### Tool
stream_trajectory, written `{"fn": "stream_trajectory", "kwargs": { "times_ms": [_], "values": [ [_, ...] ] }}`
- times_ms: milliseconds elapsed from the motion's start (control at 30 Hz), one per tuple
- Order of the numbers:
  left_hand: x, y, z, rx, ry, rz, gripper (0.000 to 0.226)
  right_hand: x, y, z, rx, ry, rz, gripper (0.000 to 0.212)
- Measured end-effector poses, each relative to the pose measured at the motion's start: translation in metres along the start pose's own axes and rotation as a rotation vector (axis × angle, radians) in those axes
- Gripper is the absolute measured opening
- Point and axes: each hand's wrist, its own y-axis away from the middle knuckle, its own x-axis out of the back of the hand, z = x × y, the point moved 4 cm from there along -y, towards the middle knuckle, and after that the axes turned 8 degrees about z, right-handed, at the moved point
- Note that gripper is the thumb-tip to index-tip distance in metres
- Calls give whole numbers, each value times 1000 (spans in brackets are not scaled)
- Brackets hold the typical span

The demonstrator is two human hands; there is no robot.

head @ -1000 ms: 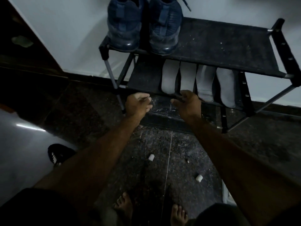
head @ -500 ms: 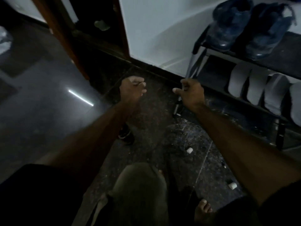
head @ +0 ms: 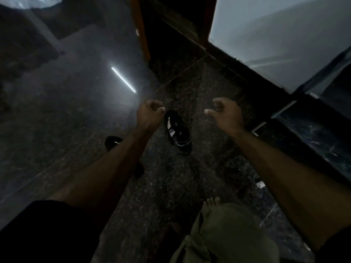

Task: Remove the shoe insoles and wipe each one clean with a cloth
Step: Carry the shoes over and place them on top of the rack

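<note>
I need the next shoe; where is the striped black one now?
Head view: the striped shoe lies on the dark floor at centre, just right of the left hand, with the right hand farther right.

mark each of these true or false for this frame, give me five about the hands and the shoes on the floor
1. The left hand holds a cloth. False: its fingers are curled and hold nothing.
2. A black shoe with white stripes lies on the floor between the two hands. True.
3. The right hand grips an insole. False: it holds nothing, and no insole is in view.
4. A second dark shoe is partly hidden behind the left forearm. True.
5. The person wears shoes. False: a bare foot shows above the green-clad knee.
</note>
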Motion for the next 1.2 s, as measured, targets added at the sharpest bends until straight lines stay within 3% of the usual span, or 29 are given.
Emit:
{"fn": "stream_trajectory", "kwargs": {
  "times_ms": [367,733,1200],
  "values": [
    [-37,-6,-118,103,-176,-62,15,-125,3,48,-84,69,-298,52],
    [-85,-1,-184,148,-302,-138,19,-199,9,105,82,364,-618,62],
    [-57,1,-228,188,-351,-80,18,-245,3,107,241,596,-683,64]
  ]
}}
